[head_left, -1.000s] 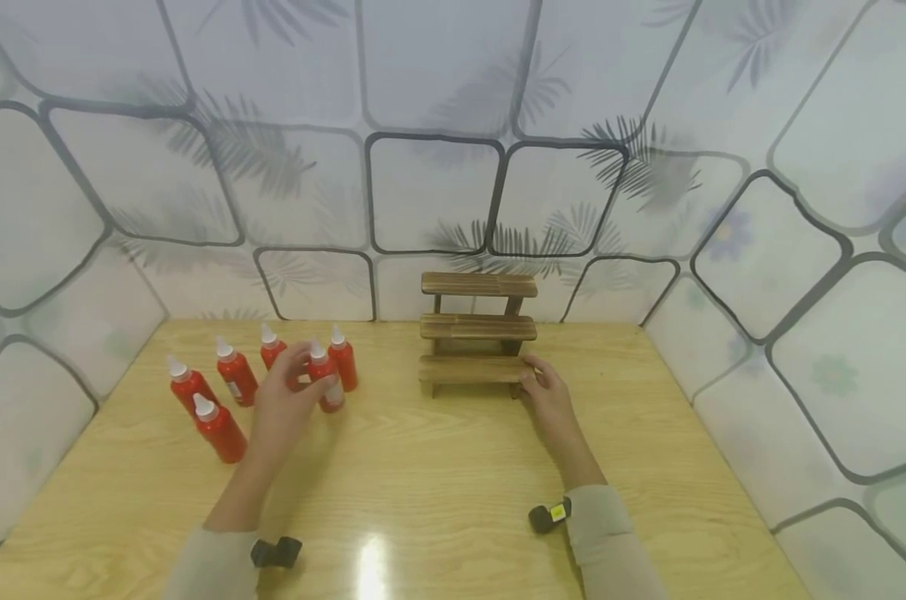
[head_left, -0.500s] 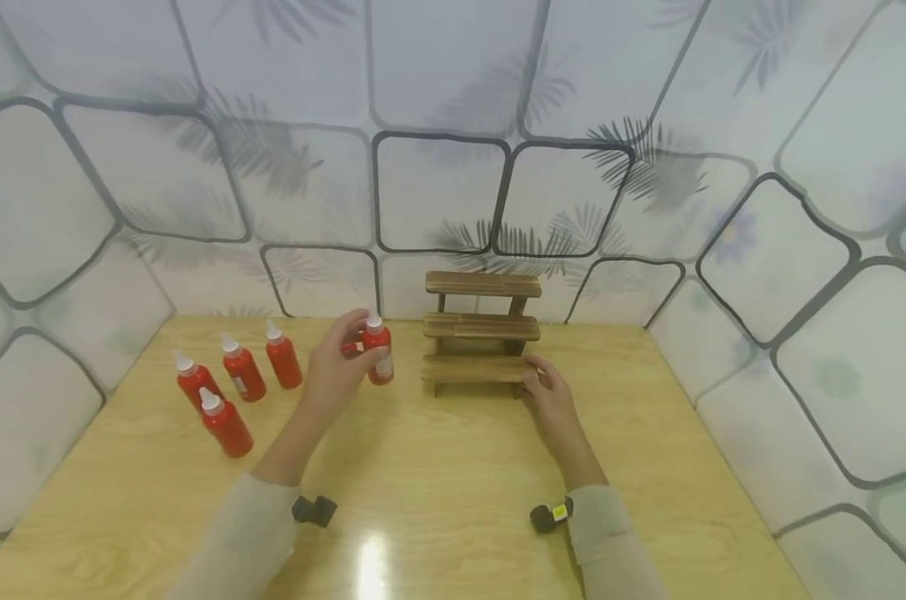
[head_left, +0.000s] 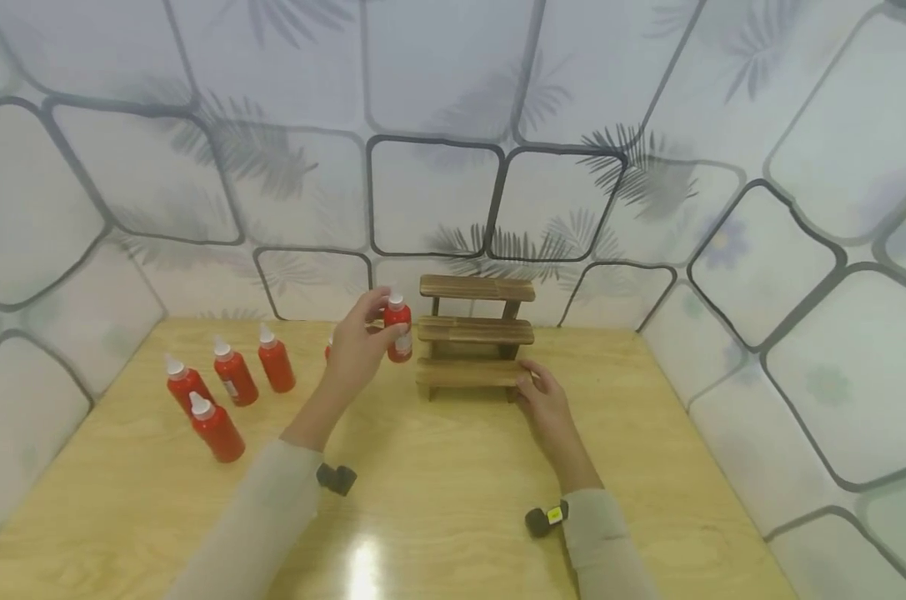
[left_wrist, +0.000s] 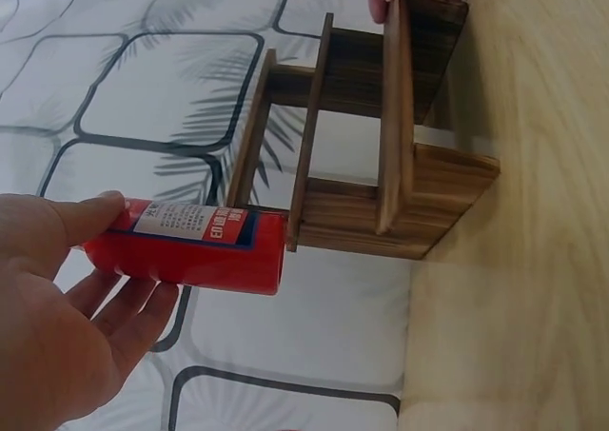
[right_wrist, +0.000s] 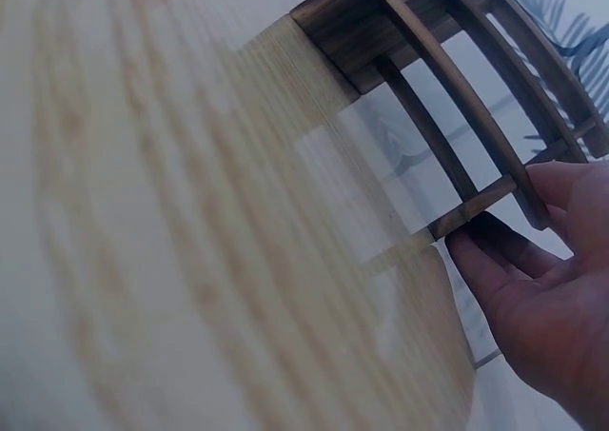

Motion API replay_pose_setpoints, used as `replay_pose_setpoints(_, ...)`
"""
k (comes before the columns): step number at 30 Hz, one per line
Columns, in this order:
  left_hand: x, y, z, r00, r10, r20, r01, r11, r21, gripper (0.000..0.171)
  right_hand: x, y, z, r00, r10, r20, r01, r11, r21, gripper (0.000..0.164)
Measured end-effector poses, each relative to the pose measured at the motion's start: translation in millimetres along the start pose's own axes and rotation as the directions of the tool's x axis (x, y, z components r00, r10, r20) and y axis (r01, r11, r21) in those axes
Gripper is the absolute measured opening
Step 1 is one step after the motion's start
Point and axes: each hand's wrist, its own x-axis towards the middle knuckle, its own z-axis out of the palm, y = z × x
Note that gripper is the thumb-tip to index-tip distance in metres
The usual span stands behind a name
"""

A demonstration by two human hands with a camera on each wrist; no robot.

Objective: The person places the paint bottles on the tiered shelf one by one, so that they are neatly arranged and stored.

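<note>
Bottle in hand: my left hand [head_left: 357,350] has thumb and fingers curled round a red bottle [head_left: 399,331] with a white nozzle, held clear of the worktop [head_left: 437,467], upright, just off the left end of the stepped wooden rack [head_left: 475,333].

Wrist view: from the left wrist camera the red bottle [left_wrist: 190,245] has its base right beside the end of a rack [left_wrist: 381,155] slat; I cannot tell whether they touch.

Bracing hand: my right hand [head_left: 546,404] rests on the worktop at the rack's right end, fingers loosely bent against the lowest step; the right wrist view shows the fingertips [right_wrist: 485,260] at the end of a slat, pressing rather than gripping.

Behind the holding hand: four red bottles [head_left: 227,387] stand in a loose cluster well to its left, a fifth [head_left: 328,348] almost hidden behind it.

Doing it well, as I judge it: lift the base above the chosen step before going sideways, so it does not catch the slat end; set it down flat, centred on the narrow tread, nozzle up; maintain the bracing hand's pressure so the light rack does not slide; loosen the fingers only once the bottle stands by itself.

Risk: narrow tread, so a tilted landing could topple the bottle.
</note>
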Motion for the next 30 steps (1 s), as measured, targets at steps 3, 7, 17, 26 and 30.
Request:
replay_pose_setpoints(3, 11.1, 5.4, 6.0, 1.0, 0.031, 0.002, -0.031, 0.999, -0.01, 0.059, 1.7, 0.6, 0.5, 1.0, -0.011, -0.007, 0.011, 1.0, 0.004, 0.048)
replay_pose_setpoints(7, 25.6, 12.4, 12.9, 0.999, 0.045, 0.018, -0.045, 0.999, -0.014, 0.059, 2.4, 1.2, 0.9, 1.0, -0.019, -0.01, 0.019, 1.0, -0.005, 0.048)
replay_pose_setpoints(17, 57.1, 26.7, 24.4, 0.995, 0.094, 0.016, -0.094, 0.996, -0.003, 0.06, -0.8, -2.8, 2.5, 0.999, -0.034, -0.004, 0.034, 0.999, 0.023, 0.046)
replay_pose_setpoints(26, 81.1, 33.1, 29.2, 0.995, 0.09, 0.039, -0.092, 0.995, 0.049, 0.06, -0.9, -1.8, 0.7, 0.999, -0.035, 0.011, 0.035, 0.999, 0.007, 0.048)
replay_pose_setpoints(30, 88.0, 38.5, 30.5, 0.997, 0.061, 0.052, -0.064, 0.996, 0.059, 0.061, -0.3, -0.1, 1.0, 0.999, -0.036, 0.001, 0.036, 0.999, 0.008, 0.048)
